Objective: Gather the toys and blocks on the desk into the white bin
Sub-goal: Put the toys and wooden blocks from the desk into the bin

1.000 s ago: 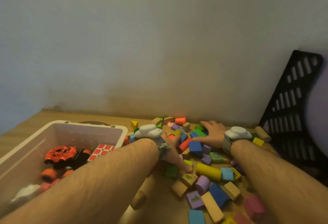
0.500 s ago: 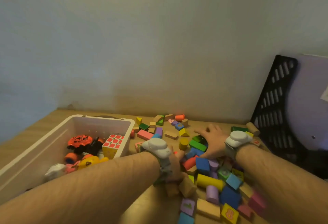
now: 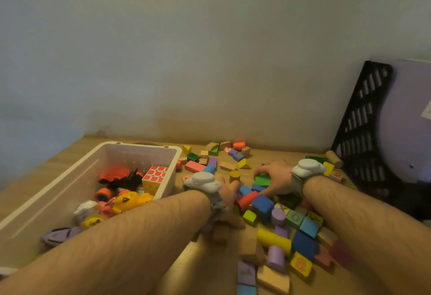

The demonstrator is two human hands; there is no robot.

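Wooden surface [image 3: 58,157] against a wall, seen from above the forearms. At left stands the white bin [image 3: 172,166], open-topped and rigid-walled, already holding a puzzle cube [image 3: 155,178], a red-and-black toy car [image 3: 119,175] and several small plastic toys. To its right the pile of blocks [image 3: 279,220] spreads from the near edge to the far wall: small, hard pieces, judged light and stiff, smooth enough to slide and to spill from a loose scoop. A yellow cylinder [image 3: 274,240] near the front would roll; cubes such as the blue block [image 3: 262,204] sit flat.

Left hand [image 3: 229,206]: fingers spread, palm down at the left flank of the pile. Right hand [image 3: 275,178]: fingers curled over a green block [image 3: 262,180] at the far side. Whether either actually grips a piece cannot be told. Best hold, by judgement: cup both palms under the pile's flanks and press inward.
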